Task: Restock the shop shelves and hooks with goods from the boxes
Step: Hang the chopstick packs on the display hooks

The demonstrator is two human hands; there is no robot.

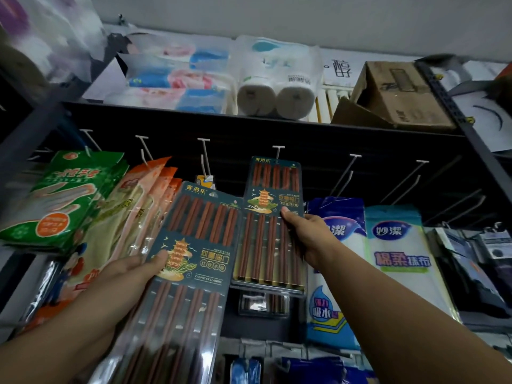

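Observation:
My left hand (130, 268) grips a dark teal pack of red-brown chopsticks (194, 245), held tilted in front of the hook rail. My right hand (306, 235) holds the right edge of a second, identical chopstick pack (270, 217), whose top edge sits at a white hook (278, 152). Whether this pack hangs on the hook or is only held up to it I cannot tell. Further chopstick packs show behind and below it (263, 303).
Green glove packs (58, 198) and orange-and-cream packs (133, 212) hang at the left. Blue-and-white cloth packs (396, 253) hang at the right below two bare hooks (349, 173). The top shelf holds tissue packs (177, 79), paper rolls (277, 90) and a cardboard box (396, 95).

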